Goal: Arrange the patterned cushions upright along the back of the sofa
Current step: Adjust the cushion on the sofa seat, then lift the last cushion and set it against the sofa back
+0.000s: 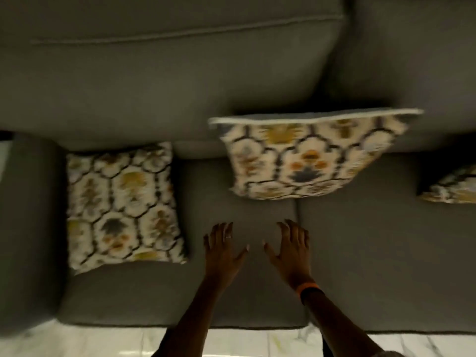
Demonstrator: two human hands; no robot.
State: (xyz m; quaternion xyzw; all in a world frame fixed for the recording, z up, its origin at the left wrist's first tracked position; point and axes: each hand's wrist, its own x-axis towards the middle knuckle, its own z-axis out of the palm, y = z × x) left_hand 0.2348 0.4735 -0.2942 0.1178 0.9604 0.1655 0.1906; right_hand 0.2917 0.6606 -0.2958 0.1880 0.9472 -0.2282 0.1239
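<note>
A grey sofa (257, 292) fills the view from above. One patterned cushion (309, 155), cream with yellow and dark motifs, stands upright against the sofa back (167, 81) near the middle. A second patterned cushion (123, 202) lies flat on the left seat beside the armrest. The corner of a third cushion (453, 189) shows at the right edge. My left hand (221, 251) and my right hand (291, 251) hover over the seat in front of the upright cushion, fingers spread, holding nothing and apart from every cushion.
The sofa's left armrest (28, 228) borders the flat cushion. A seam (297, 210) divides the two seat cushions under my right hand. Pale marbled floor (103, 341) runs along the sofa's front edge.
</note>
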